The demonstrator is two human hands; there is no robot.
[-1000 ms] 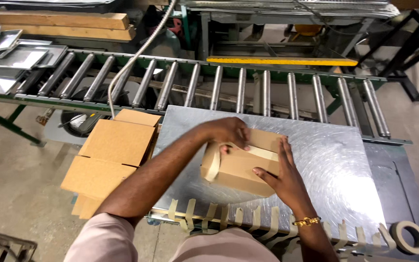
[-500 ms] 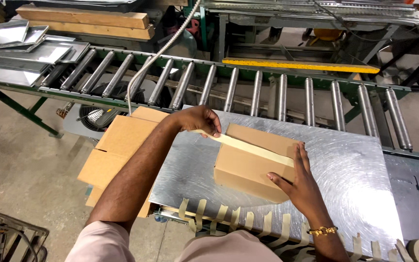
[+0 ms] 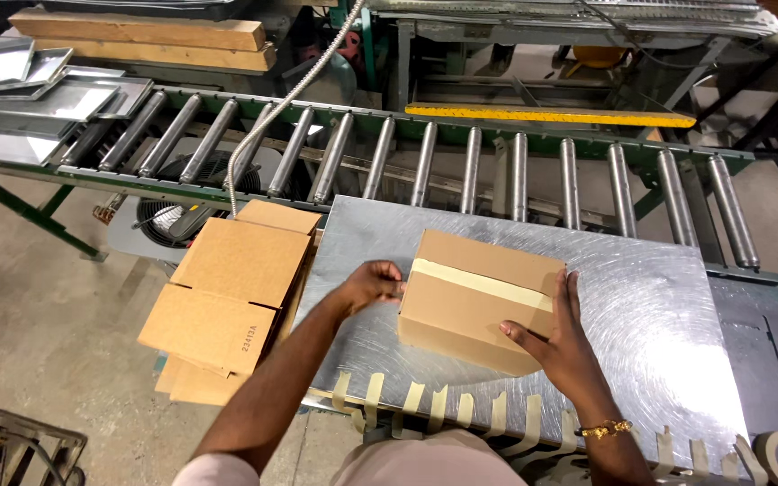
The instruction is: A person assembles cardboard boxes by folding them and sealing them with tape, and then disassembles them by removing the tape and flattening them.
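The closed cardboard box (image 3: 482, 300) sits near the middle of the scuffed metal table (image 3: 659, 315), a strip of pale tape (image 3: 483, 283) running along its top seam. The left hand (image 3: 369, 285) presses at the tape's left end with fingers curled; the right hand (image 3: 558, 339) lies flat and spread against the near right side. I'd say sealing is under way, with the tape end next to be smoothed down. Since a moment ago the box has turned squarer and the left hand has dropped to its left end. Flat cartons (image 3: 227, 297) are stacked to the left, cut tape strips (image 3: 461, 407) hang off the near edge, and roller conveyor (image 3: 470, 166) runs beyond.
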